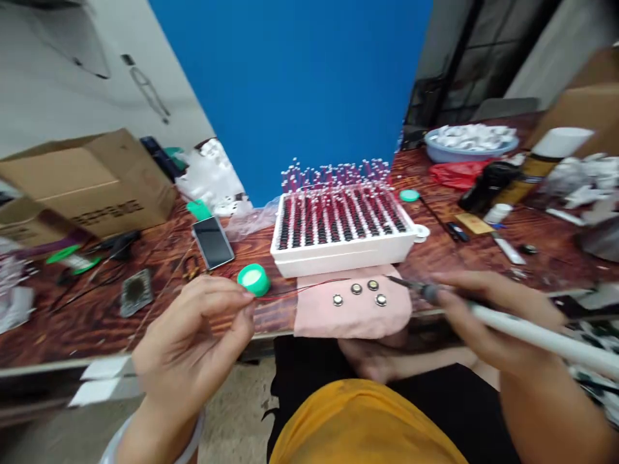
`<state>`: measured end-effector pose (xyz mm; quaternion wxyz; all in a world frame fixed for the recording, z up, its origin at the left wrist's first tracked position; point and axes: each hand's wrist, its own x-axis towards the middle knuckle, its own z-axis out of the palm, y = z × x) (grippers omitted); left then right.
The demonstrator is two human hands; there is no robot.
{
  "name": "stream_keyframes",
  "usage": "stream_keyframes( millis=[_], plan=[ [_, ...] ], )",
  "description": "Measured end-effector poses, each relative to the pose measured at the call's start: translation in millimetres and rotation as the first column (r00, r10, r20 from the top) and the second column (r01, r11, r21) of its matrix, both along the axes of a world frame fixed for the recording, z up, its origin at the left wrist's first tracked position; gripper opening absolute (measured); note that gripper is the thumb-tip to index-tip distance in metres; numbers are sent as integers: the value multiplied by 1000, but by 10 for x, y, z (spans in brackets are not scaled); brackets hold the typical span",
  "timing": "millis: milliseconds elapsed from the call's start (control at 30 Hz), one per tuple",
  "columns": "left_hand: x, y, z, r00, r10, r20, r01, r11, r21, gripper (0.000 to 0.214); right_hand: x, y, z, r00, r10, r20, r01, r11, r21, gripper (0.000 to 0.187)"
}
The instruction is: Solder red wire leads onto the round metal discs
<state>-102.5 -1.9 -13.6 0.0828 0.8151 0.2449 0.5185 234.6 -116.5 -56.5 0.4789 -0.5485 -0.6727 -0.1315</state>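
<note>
My left hand [193,335] is closed in a pinch on a thin red wire [300,290] that runs right over a pink cloth [353,309]. Several small round metal parts [356,289] lie on that cloth. My right hand [483,309] is wrapped round a white-handled soldering iron [527,332], whose dark tip [401,281] points left at the cloth's right edge. Behind the cloth stands a white foam tray [338,254] filled with rows of red-wired parts. Both hands are a little blurred.
A green cap [253,279] and a phone [213,241] lie left of the tray. A cardboard box [87,180] sits at the far left. Bottles, a basin [469,145] of white pieces and clutter fill the right side of the wooden table [72,322].
</note>
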Motion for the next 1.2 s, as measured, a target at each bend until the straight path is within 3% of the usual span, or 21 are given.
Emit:
stream_keyframes(
  millis=[100,167,467,533,600,700,800,900,1033,1200],
  plan=[
    [204,36,55,992,-118,-36,119,992,28,29,-134,185,98,981,163,107,-169,984,55,18],
    [293,50,75,985,-161,-58,164,985,49,30,-214,268,144,971,194,138,-202,978,49,18],
    [411,12,100,974,-222,-36,223,974,29,29,-263,349,115,947,215,237,-217,976,-21,6],
    [404,16,65,974,-228,8,228,974,8,39,-263,374,94,948,213,235,-214,977,-22,6],
    [409,31,-28,957,-262,125,268,963,-36,62,-273,399,80,952,226,204,-229,973,-12,6],
    [456,61,-297,904,-308,297,363,919,-153,90,-306,431,81,957,262,122,-265,964,8,7],
    [562,61,-607,899,-309,311,410,844,-347,79,-364,451,101,948,313,52,-313,950,-17,6],
    [719,23,-740,892,-344,293,438,817,-375,61,-437,464,127,929,369,17,-368,929,-38,6],
    [886,-3,-601,876,-416,243,475,828,-296,39,-493,482,149,911,410,35,-409,912,-31,7],
    [901,25,-438,895,-418,158,446,856,-260,24,-502,509,149,898,436,54,-433,899,-66,6]
  ],
)
